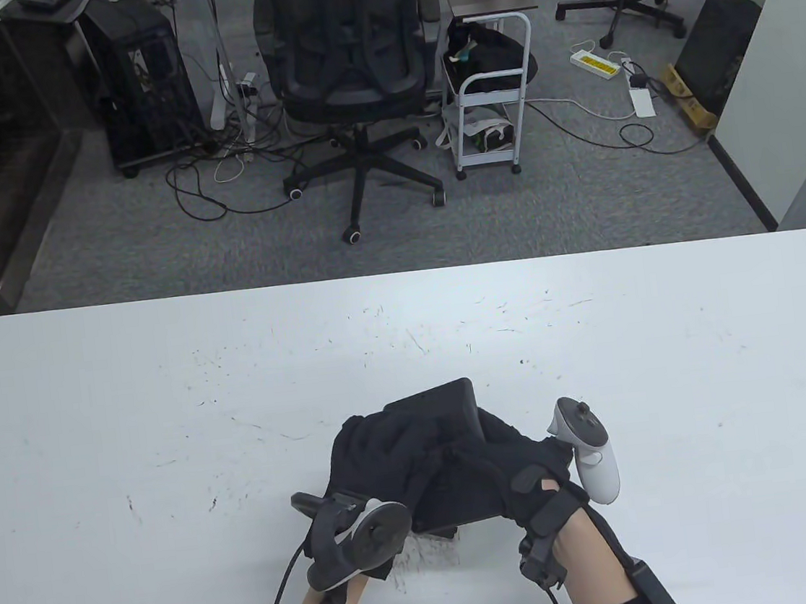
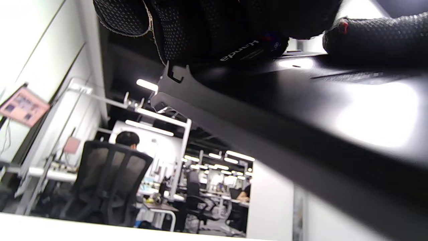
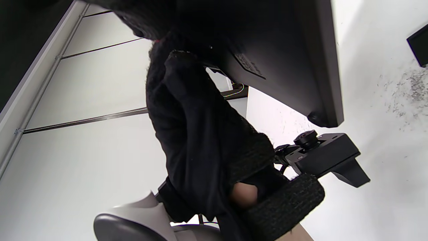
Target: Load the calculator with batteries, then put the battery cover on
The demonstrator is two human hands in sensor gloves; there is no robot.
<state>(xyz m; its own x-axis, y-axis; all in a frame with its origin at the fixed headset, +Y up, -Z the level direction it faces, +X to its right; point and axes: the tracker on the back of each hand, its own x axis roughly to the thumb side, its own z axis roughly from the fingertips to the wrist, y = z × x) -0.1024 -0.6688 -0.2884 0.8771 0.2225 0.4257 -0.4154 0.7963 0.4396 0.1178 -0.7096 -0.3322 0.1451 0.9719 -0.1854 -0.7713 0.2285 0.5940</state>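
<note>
Both hands hold a black calculator (image 1: pixel 441 405) just above the table near its front middle, tilted. My left hand (image 1: pixel 380 453) grips its left side and my right hand (image 1: pixel 497 455) its right side. In the left wrist view the calculator's glossy back (image 2: pixel 301 100) fills the frame, with a notched edge, and my left fingers (image 2: pixel 200 26) press on it over a small labelled part that I cannot identify. A right finger (image 2: pixel 374 36) rests on the back. In the right wrist view the calculator (image 3: pixel 284 50) hangs above the table. No loose batteries show.
A small flat black piece (image 3: pixel 418 43) lies on the white table (image 1: pixel 169 416) by scuff marks; it may be the battery cover. It shows under the calculator's near edge in the table view (image 1: pixel 438 533). An office chair (image 1: pixel 347 68) stands beyond the table.
</note>
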